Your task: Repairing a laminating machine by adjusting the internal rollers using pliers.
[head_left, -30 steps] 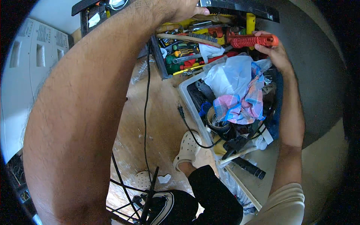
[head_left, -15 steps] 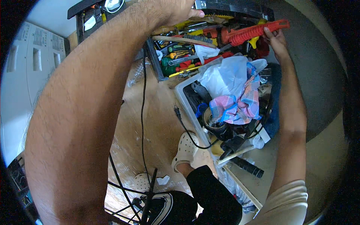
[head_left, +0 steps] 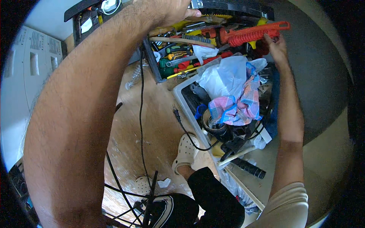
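Observation:
My left hand (head_left: 173,12) is at the top, its thumb over the edge of the raised black toolbox lid (head_left: 235,9); its other fingers are mostly hidden. At the upper right, my right hand (head_left: 276,47) grips a long red tool (head_left: 253,36) with a ribbed, coil-like body and a looped end. That tool lies slantwise over the open toolbox (head_left: 153,66). Inside are yellow-black screwdrivers (head_left: 178,55), a grey wrench (head_left: 182,60), a curved wooden strip (head_left: 182,41) and a white scrap (head_left: 203,52).
Below the toolbox stands a clear plastic bin (head_left: 186,97) holding a white bag (head_left: 224,76), a checkered cloth (head_left: 243,106) and dark tools. A black cable (head_left: 141,114) crosses the wooden floor (head_left: 129,125). A plug (head_left: 177,114) hangs beside the bin, near my beige clog (head_left: 186,150).
The whole view has shifted slightly, so things sit a little farther left. Both hands keep their holds, on the lid and the red tool.

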The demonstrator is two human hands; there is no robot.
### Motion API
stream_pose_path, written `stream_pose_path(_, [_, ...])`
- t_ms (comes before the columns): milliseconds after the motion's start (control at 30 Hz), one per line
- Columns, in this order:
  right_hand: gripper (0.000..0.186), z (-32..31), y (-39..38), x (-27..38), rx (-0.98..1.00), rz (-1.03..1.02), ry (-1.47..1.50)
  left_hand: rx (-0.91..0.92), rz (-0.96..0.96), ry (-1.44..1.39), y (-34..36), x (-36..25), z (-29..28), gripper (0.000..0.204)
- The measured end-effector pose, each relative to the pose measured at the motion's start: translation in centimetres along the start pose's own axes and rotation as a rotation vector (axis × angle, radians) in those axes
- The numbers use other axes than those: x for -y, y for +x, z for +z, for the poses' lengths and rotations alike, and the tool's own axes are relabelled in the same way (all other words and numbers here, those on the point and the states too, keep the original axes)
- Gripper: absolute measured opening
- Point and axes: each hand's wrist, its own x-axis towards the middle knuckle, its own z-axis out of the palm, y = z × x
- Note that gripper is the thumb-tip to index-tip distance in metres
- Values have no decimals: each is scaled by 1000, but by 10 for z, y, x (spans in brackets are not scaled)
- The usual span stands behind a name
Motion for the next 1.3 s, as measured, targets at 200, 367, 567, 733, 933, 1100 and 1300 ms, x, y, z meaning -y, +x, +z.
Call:
stream_pose_path(200, [42, -20, -8, -44, 17, 0, 132, -100, -19, 244, -12, -25, -14, 69])
stream_pose_path(367, [39, -12, -42, -37, -213, 207, 225, -76, -83, 246, -16, -24, -14, 69])
stream_pose_path(567, [27, 2, -55, -21, -321, 56, -329, -131, -5, 202, -24, -27, -16, 70])
stream_pose_path(733, [23, 58, -97, 58, 347, -301, -158, -457, 247, 199, -76, -9, -18, 69])
stream_pose_path(933, [49, 180, -129, 91, 705, -939, -317, -380, 106, 308, -72, -19, -19, 69])
stream_pose_path(1100, [19, 180, -129, 89, 810, -776, -365, -317, -27, 392, -62, -28, -18, 69])
stream_pose_path(1300, [19, 114, -69, 123, 195, -722, -462, -327, -48, 429, -49, -38, -11, 69])
